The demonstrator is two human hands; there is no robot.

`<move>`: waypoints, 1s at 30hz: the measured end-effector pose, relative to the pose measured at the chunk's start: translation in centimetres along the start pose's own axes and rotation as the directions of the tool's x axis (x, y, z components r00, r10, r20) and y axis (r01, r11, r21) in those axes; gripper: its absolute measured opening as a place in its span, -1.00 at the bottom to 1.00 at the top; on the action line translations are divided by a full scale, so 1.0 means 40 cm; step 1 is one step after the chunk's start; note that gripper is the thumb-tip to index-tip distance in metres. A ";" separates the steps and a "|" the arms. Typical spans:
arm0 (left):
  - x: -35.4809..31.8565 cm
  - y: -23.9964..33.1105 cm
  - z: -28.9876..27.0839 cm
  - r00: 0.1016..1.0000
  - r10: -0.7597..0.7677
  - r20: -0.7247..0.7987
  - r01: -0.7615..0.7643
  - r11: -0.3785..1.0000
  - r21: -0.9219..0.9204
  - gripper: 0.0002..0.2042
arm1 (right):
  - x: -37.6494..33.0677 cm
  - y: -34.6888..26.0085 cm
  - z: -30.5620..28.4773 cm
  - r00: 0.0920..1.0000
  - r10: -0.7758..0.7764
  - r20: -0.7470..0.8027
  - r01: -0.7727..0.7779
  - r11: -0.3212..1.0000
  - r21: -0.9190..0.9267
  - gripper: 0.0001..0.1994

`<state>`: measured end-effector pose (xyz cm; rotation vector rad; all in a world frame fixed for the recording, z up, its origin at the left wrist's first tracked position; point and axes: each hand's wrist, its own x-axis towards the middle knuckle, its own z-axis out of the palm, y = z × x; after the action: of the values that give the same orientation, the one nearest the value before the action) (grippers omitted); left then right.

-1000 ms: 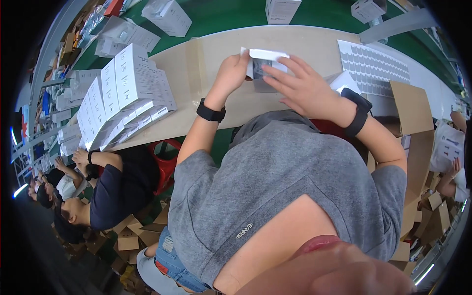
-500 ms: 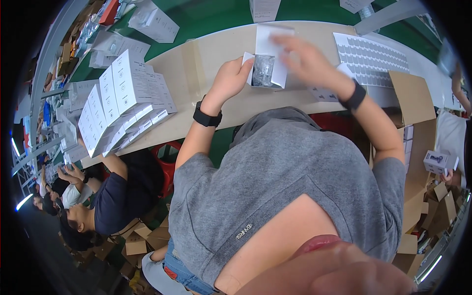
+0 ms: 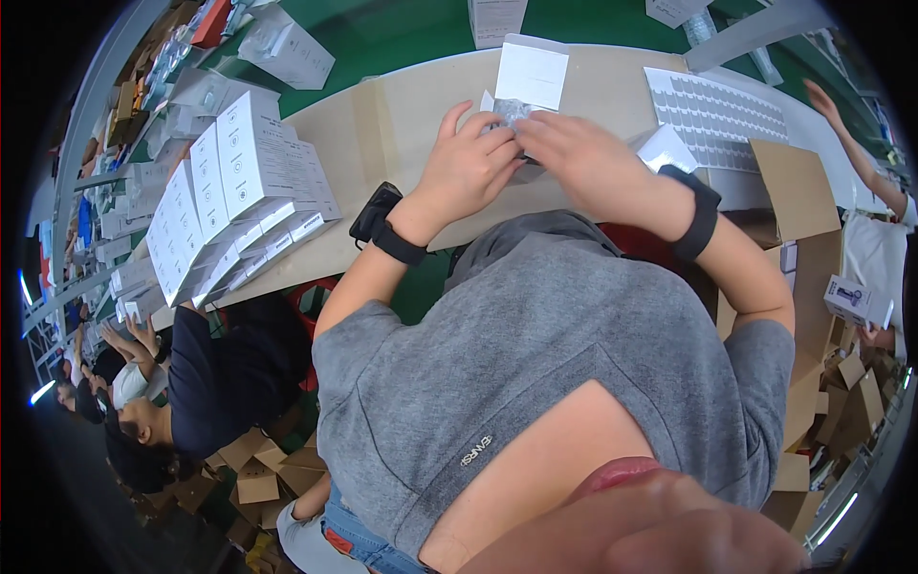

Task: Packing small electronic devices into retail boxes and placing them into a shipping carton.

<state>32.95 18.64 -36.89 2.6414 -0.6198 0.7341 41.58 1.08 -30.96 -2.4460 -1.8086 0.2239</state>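
A small white carton (image 3: 532,77) lies on the table in front of me, its lid flap folded up and away. Inside its mouth sits an item in clear crinkled plastic (image 3: 513,109), mostly covered by my fingers. My left hand (image 3: 467,161) is curled over the carton's left and near side, fingers bent at the opening. From the right, my right hand (image 3: 579,153) reaches over the opening with its fingers stretched out, fingertips touching the plastic. Both hands nearly meet there, hiding most of the carton's body.
Stacked white cartons (image 3: 251,182) stand at the left of the table (image 3: 411,96). To the right lie another white carton (image 3: 665,148) and a sheet of grey-white labels (image 3: 712,115), with an open cardboard box (image 3: 803,191) beside them. A co-worker (image 3: 229,373) sits at left.
My right hand has come down and left from beside the lid onto the carton's opening. My left hand has shifted from the carton's left edge to over its mouth.
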 end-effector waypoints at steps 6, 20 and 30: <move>0.005 -0.008 -0.012 0.992 -0.031 0.126 0.026 0.999 0.045 -0.91 | -0.050 0.012 0.051 0.911 -0.254 -0.325 0.212 0.964 -0.158 -0.72; 0.120 -0.046 -0.030 0.940 0.059 0.337 -0.124 0.977 0.174 -0.67 | -0.012 0.016 0.116 0.919 -0.085 -0.384 0.075 0.996 -0.041 -0.79; 0.101 -0.034 -0.013 0.965 0.227 0.135 -0.220 0.973 -0.065 -0.65 | 0.005 0.051 0.119 0.905 -0.103 -0.414 0.101 0.995 -0.028 -0.83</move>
<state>36.52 18.71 -34.52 2.6213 -0.9753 0.5848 42.72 0.59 -35.96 -2.1759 -1.7328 -0.2908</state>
